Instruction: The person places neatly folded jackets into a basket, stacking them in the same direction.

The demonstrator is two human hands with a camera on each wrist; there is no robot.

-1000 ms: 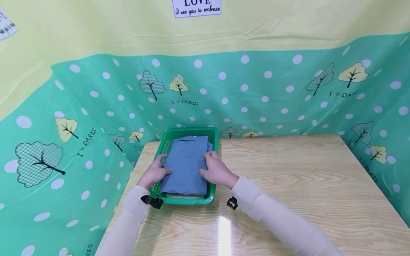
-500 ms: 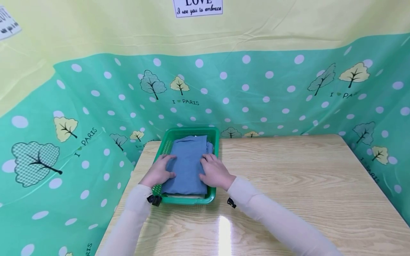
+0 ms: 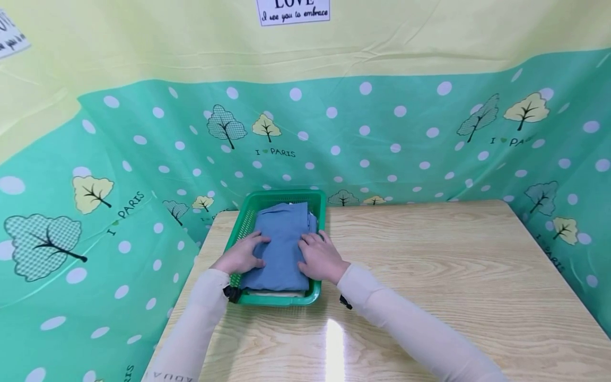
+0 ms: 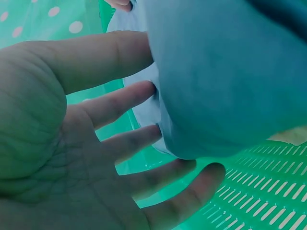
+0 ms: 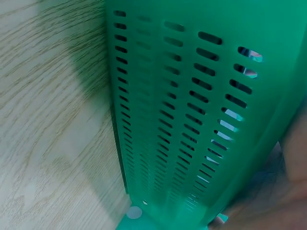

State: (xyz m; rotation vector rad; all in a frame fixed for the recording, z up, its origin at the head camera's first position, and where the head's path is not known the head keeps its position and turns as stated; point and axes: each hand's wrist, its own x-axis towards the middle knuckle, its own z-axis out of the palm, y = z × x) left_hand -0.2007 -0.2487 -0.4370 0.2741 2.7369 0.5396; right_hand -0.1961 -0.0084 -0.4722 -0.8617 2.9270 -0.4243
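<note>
A folded blue cloth garment [image 3: 282, 228] lies flat on top of other folded cloth inside a green plastic basket [image 3: 279, 301]. My left hand [image 3: 242, 254] reaches over the basket's left rim, its fingertips resting on the garment's left part. In the left wrist view, that hand's fingers are spread and nearly straight, with the tips against the cloth [image 4: 225, 91]. From the other side, my right hand [image 3: 322, 258] rests its fingertips on the garment's right edge. The right wrist view has mostly the basket's slotted outer wall [image 5: 192, 105], with part of the hand blurred at lower right.
The basket stands at the far left of a light wooden table [image 3: 429, 276]. A green and yellow printed curtain [image 3: 363, 132] hangs behind and along both sides. Below the garment, pale cloth shows at the basket's near end.
My left hand has moved right, farther over the garment. The right hand has shifted slightly down, its fingers now lying over the cloth's edge. The garment has hardly moved.
</note>
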